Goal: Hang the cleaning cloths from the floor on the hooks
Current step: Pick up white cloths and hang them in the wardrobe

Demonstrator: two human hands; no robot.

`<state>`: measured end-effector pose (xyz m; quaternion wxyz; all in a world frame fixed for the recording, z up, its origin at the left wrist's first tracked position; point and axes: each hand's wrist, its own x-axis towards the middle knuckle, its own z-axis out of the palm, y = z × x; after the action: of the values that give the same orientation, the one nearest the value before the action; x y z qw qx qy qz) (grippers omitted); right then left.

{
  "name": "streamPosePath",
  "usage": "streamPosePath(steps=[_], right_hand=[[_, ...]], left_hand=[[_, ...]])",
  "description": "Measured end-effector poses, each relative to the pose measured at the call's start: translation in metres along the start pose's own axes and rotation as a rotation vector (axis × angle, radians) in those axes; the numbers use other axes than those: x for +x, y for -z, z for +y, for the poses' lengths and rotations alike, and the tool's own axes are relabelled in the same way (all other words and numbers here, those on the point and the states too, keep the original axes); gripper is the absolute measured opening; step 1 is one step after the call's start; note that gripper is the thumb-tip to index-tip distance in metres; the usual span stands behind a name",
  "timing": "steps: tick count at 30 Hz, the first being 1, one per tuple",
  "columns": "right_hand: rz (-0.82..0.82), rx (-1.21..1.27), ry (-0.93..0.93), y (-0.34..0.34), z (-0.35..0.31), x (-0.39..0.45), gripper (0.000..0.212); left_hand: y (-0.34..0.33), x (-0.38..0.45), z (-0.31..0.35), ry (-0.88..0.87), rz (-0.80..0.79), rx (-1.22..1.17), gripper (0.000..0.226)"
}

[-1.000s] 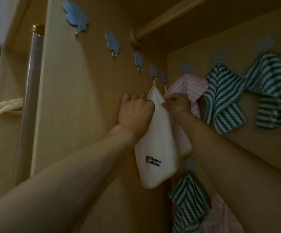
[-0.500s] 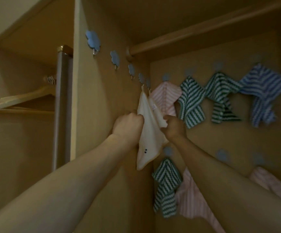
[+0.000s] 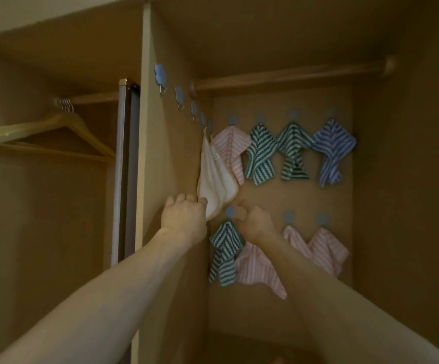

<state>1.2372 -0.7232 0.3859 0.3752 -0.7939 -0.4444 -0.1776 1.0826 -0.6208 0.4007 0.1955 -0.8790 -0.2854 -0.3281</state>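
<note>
Cream cloth [image 3: 217, 177] now hangs by its loop from the last hook [image 3: 205, 127] on the side panel [image 3: 171, 158], right in the corner where that panel meets the back panel [image 3: 273, 198]. A second ago both your hands were up near the hook, pinching the cloth's top; since then they have slid down to its bottom edge and the cloth hangs at full length. I take that to mean the loop has caught and this cloth is done, though the loop itself is too small to see clearly.

Your left hand [image 3: 184, 216] has its fingers curled over the cloth's lower left edge, against the side panel; the grip there looks light, a hold on the hem more than a clench. Your right hand [image 3: 254, 219] is off the cloth, just beside its lower corner, in front of a lower hook [image 3: 230, 212] on the back panel. Its fingers are loosely curled and hold nothing that I can see.

On the back panel the upper row carries a pink cloth [image 3: 233, 151], two green ones and a blue cloth [image 3: 332, 151]; the lower row holds a green cloth [image 3: 225, 253] and pink ones. Several hooks along the side panel, toward its front edge, are bare, so you have room for any cloths left on the floor, which is out of view.
</note>
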Motion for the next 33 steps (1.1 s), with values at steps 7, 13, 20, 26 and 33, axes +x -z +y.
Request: streamPosePath(steps=[7, 13, 20, 26, 33], right_hand=[[-0.080, -0.082, -0.006, 0.013, 0.007, -0.090, 0.050], [-0.189, -0.162, 0.000, 0.044, 0.024, -0.168, 0.047], [-0.281, -0.108, -0.172, 0.078, 0.045, -0.284, 0.053], [-0.312, -0.089, -0.296, 0.100, 0.063, -0.374, 0.050], [-0.284, -0.121, -0.514, 0.113, 0.071, -0.465, 0.061]], left_hand=[[0.015, -0.060, 0.034, 0.005, -0.121, -0.075, 0.056], [0.024, -0.127, 0.082, -0.006, -0.221, -0.147, 0.056], [0.023, -0.220, 0.134, -0.029, -0.345, -0.196, 0.059], [0.025, -0.296, 0.175, -0.084, -0.467, -0.252, 0.058], [0.023, -0.363, 0.216, -0.151, -0.528, -0.335, 0.061]])
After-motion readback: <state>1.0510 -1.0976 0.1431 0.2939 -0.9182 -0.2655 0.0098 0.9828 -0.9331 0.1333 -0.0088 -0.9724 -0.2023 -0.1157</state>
